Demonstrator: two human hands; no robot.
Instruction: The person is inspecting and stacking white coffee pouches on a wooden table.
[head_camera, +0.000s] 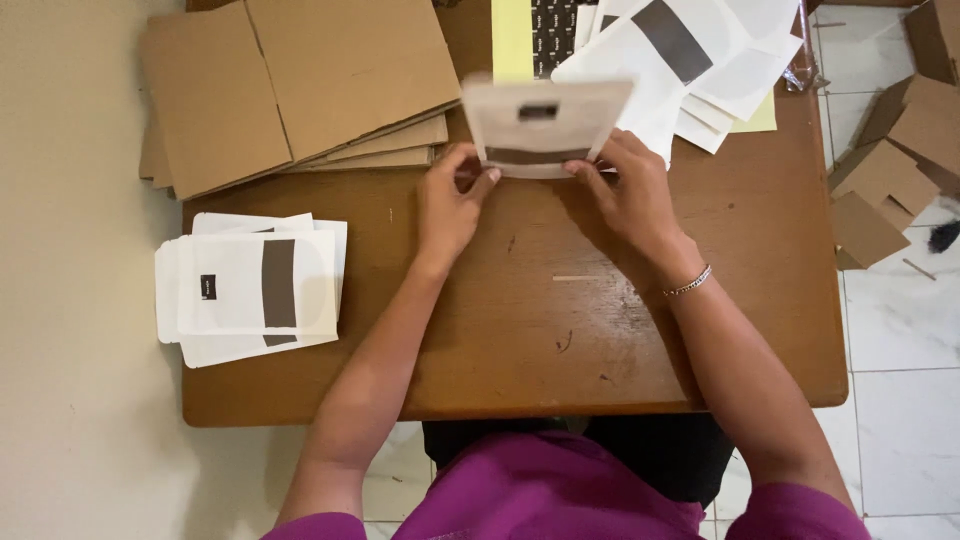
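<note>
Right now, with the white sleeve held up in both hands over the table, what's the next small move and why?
Probably lower the white sleeve flat onto the bare wood of the table. The left hand and right hand pinch only its bottom edge, so it stands raised and blurred, unsupported. Finished-looking ones lie stacked flat in the white pile at the left.

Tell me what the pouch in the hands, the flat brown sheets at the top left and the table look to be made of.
Pouch, held by left hand and right hand: likely matte white paper with a dark band; blurred, so uncertain.
Brown sheets: corrugated cardboard by the look, dull tan, creased fold lines, stacked edges.
Table: wood, reddish-brown with a slight sheen, scratched and scuffed.
</note>
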